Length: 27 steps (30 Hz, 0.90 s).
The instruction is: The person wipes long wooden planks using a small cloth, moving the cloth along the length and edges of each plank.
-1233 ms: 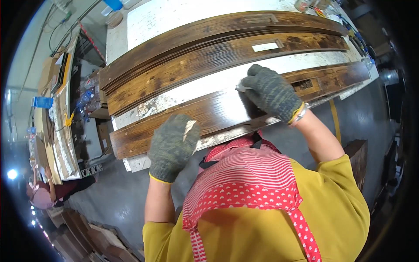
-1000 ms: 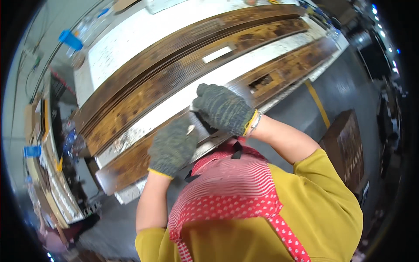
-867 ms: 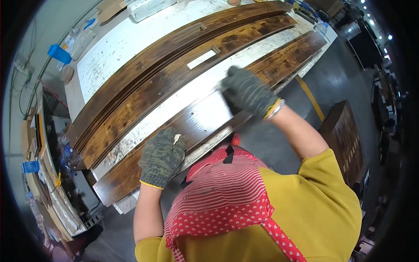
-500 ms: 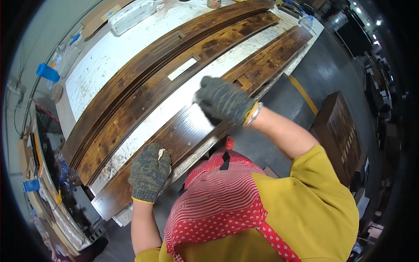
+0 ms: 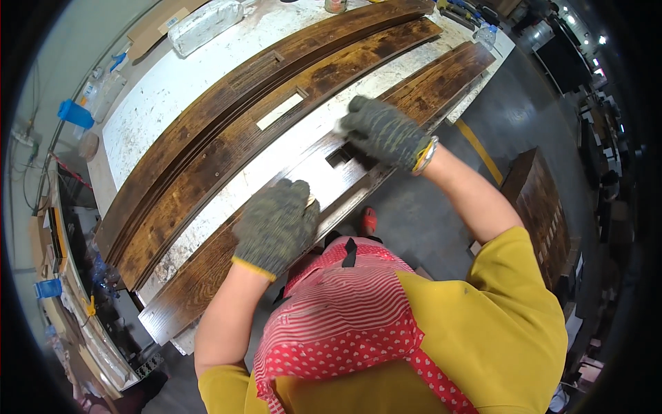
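Both my hands wear dark green-grey knitted gloves with yellow cuffs. My left hand (image 5: 277, 224) rests on the near dark-brown wooden board (image 5: 186, 293), fingers laid along its surface. A small pale patch shows beside its thumb; I cannot make out what it is. Over the same board, past a rectangular cutout (image 5: 338, 159), my right hand (image 5: 386, 134) is closed and slightly blurred. Whatever it holds is hidden beneath the fingers. The board lies along the front edge of the white, stained worktable (image 5: 155, 131).
Farther back lie a mottled brown board with a slot (image 5: 207, 165) and another long brown board (image 5: 200, 124). A white wrapped block (image 5: 207, 27) and a plastic bottle (image 5: 485, 34) stand on the table. Brown wooden panels (image 5: 538, 207) stand at right.
My left hand has slid right and away along the near board. My right hand has moved a little to the right and away, uncovering the cutout.
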{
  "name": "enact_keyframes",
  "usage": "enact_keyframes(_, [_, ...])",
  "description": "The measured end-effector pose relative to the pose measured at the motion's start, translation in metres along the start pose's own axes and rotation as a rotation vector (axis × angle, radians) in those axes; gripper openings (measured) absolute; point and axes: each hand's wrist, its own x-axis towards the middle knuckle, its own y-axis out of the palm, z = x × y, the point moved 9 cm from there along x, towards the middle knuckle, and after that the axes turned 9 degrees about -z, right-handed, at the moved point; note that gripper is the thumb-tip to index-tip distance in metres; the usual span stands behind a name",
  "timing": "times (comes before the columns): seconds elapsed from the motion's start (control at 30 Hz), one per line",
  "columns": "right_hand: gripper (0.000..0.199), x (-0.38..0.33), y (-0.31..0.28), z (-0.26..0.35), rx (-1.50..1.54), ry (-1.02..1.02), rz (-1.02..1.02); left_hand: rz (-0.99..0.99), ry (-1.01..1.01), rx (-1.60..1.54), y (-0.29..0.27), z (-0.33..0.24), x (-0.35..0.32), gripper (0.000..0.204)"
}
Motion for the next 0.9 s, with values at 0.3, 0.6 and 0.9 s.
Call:
enact_keyframes(0.3, [0.020,-0.002,-0.011,-0.025,0.046,-0.021,0.072,0.150,-0.028,0.019,0.026,0.001,0.015,0.025])
enact_keyframes(0.6, [0.024,-0.039,-0.065,-0.191,-0.321,0.221,-0.010,0.191,-0.037,0.030,0.022,-0.014,0.026,0.024])
enact_keyframes(0.9, [0.023,-0.014,-0.034,-0.137,0.002,0.053,0.075,0.128,0.254,0.044,0.067,-0.131,0.135,0.027])
